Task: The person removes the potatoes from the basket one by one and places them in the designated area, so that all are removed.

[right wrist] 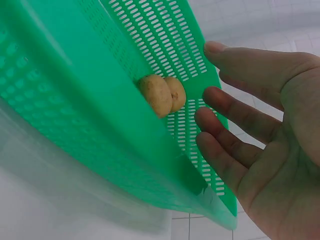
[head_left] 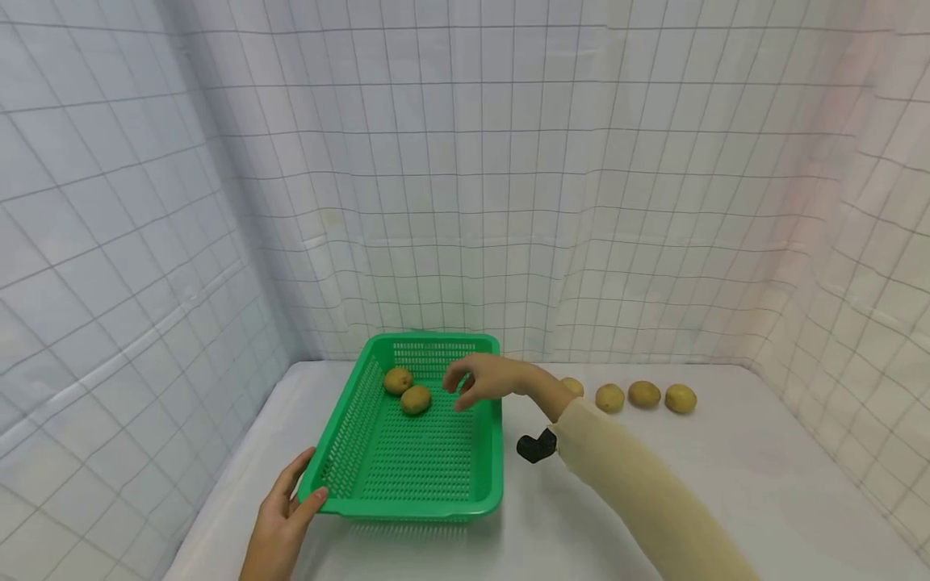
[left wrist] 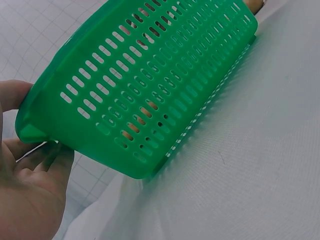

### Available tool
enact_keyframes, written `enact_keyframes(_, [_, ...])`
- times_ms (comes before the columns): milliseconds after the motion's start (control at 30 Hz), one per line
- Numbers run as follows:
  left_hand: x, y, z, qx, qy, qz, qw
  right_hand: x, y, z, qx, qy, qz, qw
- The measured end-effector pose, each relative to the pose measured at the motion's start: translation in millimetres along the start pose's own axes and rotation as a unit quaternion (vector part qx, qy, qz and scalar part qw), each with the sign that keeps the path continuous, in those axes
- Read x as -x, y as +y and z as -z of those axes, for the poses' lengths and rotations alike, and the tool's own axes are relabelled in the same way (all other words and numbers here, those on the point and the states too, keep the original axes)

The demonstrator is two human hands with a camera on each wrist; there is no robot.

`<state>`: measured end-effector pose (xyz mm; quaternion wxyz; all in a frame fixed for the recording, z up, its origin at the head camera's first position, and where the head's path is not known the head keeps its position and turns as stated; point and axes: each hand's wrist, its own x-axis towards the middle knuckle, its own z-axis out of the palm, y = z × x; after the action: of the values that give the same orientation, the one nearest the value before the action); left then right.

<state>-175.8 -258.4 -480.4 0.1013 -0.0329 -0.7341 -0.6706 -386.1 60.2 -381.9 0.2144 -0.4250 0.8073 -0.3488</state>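
While the left hand [head_left: 279, 516] grips the basket [head_left: 414, 492] corner, the empty, open-fingered right hand [head_left: 483, 381] hovers over two potatoes [head_left: 407, 390] inside; four [head_left: 643, 395] remain on the table [head_left: 726, 484].

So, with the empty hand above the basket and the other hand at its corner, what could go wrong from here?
1. The left hand grips only the near corner of the green perforated plastic basket; a push there could slide it on the smooth white table.
2. The two round brown potatoes in the basket lie loose and touching; they may roll if it tilts.
3. The open right hand hovers above the basket; its sleeve passes near the four potatoes on the table and might knock one.
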Motion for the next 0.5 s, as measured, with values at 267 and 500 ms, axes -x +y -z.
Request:
enact_keyframes(267, [-0.1,0.7,-0.4,0.002,-0.002,0.001,1.0,-19.9,-1.7,-8.5,0.009,-0.011,0.009,1.0])
enact_keyframes(500, [-0.9,-1.0,0.5,0.002,0.002,-0.001,1.0,-37.1,-1.5,-15.7,0.037,-0.016,0.012,0.999])
